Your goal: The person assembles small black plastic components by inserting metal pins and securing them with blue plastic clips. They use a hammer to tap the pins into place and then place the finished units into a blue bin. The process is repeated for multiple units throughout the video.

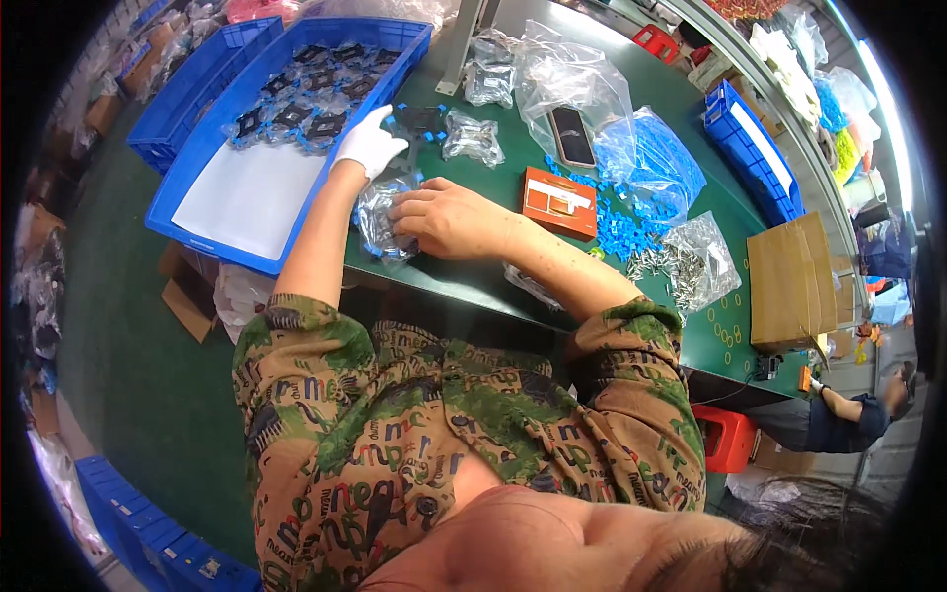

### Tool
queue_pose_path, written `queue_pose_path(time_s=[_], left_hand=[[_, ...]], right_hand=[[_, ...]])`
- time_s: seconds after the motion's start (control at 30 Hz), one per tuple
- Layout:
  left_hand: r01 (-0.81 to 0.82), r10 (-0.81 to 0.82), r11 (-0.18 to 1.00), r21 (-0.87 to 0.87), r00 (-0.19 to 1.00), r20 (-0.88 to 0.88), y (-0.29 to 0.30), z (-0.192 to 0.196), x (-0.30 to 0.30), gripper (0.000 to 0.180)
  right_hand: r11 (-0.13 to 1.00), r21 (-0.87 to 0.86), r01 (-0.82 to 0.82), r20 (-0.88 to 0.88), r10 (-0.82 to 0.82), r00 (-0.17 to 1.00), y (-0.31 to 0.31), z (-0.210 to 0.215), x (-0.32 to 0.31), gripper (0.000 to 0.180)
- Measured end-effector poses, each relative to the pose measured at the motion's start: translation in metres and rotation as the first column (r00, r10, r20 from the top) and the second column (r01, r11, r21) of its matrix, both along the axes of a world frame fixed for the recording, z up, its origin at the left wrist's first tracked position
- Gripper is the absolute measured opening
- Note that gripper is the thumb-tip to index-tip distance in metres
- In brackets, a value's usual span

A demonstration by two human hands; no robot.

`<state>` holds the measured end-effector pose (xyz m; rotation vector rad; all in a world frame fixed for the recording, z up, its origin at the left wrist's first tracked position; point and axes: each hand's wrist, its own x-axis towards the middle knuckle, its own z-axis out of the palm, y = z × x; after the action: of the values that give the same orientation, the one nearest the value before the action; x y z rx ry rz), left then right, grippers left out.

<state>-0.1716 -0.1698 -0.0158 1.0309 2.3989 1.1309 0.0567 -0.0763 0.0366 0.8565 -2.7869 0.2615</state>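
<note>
My left hand (367, 144), in a white glove, is at the right rim of a blue tray (240, 255). Its thumb and index finger are apart, beside a black square frame-like part (422, 121) with blue corner pieces. Bare, my right hand (449, 219) curls its fingers over a part in a clear plastic bag (383, 219) at the bench's near edge. That bagged part also has blue pieces, and the hand partly covers it. Several bagged black parts (294, 114) lie in the tray's far half, beyond a white sheet (252, 195).
More clear-bagged parts (473, 138) lie on the green bench (681, 94). To the right are an orange-brown box (559, 203), a phone (571, 136), loose blue pieces (619, 237), small metal pieces (683, 268) and a cardboard box (792, 281). Another person (848, 419) is at the far right.
</note>
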Motion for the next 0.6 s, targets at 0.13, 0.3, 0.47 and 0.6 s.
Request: queue_pose_path(time_s=[0.13,0.3,0.47,0.6], left_hand=[[-0.047,0.082,0.954,0.296,0.991,-0.107,-0.034,0.065,0.043,0.069],[-0.046,-0.191,0.796,0.603,0.927,0.323,-0.086,0.057,0.079,0.059],[-0.062,-0.146,0.856,0.514,0.923,0.355,-0.106,0.0,0.084,0.054],[-0.041,-0.067,0.914,0.404,0.966,0.249,-0.108,-0.006,0.096,0.053]], right_hand=[[1.0,-0.008,0.005,0.035,-0.005,0.999,0.006,-0.005,0.005,0.031],[1.0,-0.029,-0.007,0.059,0.009,0.998,0.006,-0.002,0.007,0.035],[0.994,-0.094,-0.047,0.047,0.051,0.998,0.014,-0.014,0.007,0.033],[0.983,-0.162,-0.082,0.018,0.086,0.996,0.022,-0.014,0.012,0.031]])
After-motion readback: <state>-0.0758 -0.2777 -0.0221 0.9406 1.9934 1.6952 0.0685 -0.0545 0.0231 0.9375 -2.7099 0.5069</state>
